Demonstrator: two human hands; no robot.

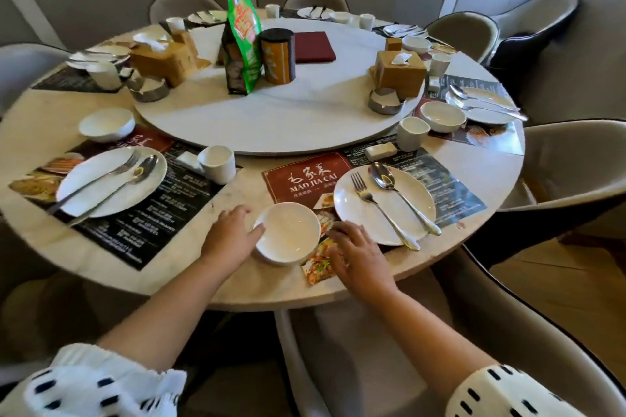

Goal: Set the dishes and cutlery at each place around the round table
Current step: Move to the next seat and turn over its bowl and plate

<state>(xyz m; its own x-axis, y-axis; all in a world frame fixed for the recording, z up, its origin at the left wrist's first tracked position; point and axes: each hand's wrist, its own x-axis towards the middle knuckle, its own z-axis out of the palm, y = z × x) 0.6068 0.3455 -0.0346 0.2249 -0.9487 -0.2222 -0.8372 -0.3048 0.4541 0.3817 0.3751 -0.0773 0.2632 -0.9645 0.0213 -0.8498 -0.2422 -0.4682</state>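
- Left hand (230, 234): fingers extended and relaxed, thumb against the left rim of the white bowl (288, 234); no grip.
- Right hand (359, 254): fingers loosely spread, resting on the placemat (305, 176) just right of the bowl; holds nothing.
- Bowl: upright on the placemat's near left corner, just beside the plate (355, 213).
- Plate: carries a fork (379, 206) and a spoon (399, 193), side by side.

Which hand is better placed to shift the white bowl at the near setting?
Probably the left hand: its fingers touch the round white ceramic bowl at its left rim. The right hand lies flat on the printed paper placemat.
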